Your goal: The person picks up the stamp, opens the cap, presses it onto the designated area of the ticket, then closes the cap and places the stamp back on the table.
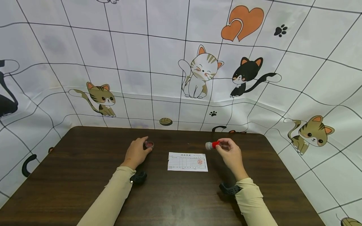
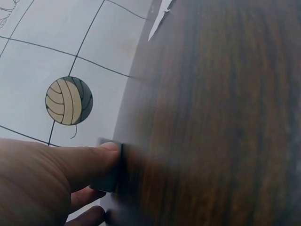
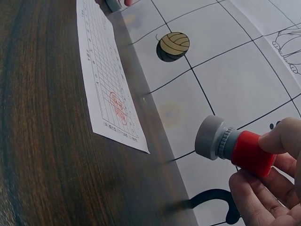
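On the dark table, my left hand (image 1: 136, 153) pinches a small round ink pad (image 1: 149, 144) at its side, thumb and fingers on either edge. Its inside looks reddish from above; in the left wrist view the ink pad (image 2: 111, 175) shows only a dark, blurred edge beside the thumb. My right hand (image 1: 230, 153) grips the red handle of a rubber stamp (image 3: 252, 153), whose round grey end points left. Between the hands lies a printed paper form (image 1: 188, 165) with a table grid and a red stamp mark (image 1: 200, 162) at its right side.
The brown wooden table (image 1: 175, 197) ends just beyond both hands. Behind and beside it hangs a white sheet (image 1: 158, 53) with black grid lines and cartoon cats. Dark wristbands (image 1: 138, 177) sit on both wrists.
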Demonstrator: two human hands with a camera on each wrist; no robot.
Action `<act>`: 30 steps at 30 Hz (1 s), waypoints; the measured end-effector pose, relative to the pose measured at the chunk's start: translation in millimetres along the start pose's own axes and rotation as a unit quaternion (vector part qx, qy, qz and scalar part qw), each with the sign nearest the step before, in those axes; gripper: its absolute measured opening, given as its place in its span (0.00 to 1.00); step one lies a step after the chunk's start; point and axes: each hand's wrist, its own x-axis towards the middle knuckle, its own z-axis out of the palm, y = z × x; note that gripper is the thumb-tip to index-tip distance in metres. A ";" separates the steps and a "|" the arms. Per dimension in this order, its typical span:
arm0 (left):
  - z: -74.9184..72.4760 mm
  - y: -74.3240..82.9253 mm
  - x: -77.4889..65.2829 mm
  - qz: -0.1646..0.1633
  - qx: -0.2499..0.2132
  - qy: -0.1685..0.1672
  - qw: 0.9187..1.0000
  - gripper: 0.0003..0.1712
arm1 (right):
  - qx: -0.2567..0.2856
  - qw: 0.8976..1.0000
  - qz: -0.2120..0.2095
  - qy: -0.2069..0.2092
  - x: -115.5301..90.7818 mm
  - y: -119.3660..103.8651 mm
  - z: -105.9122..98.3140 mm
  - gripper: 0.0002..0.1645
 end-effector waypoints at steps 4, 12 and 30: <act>-0.5 0.9 -1.0 0.003 0.008 -0.001 1.000 0.34 | 0.007 1.000 0.001 -0.001 -0.7 -0.1 0.7 0.15; -0.9 2.5 -3.2 0.021 -0.001 0.001 1.000 0.25 | 0.007 1.000 -0.004 -0.001 -0.9 1.1 2.4 0.15; -6.5 28.1 -9.6 0.064 -0.025 0.015 0.998 0.26 | 0.033 0.999 -0.013 -0.003 11.7 38.0 13.7 0.16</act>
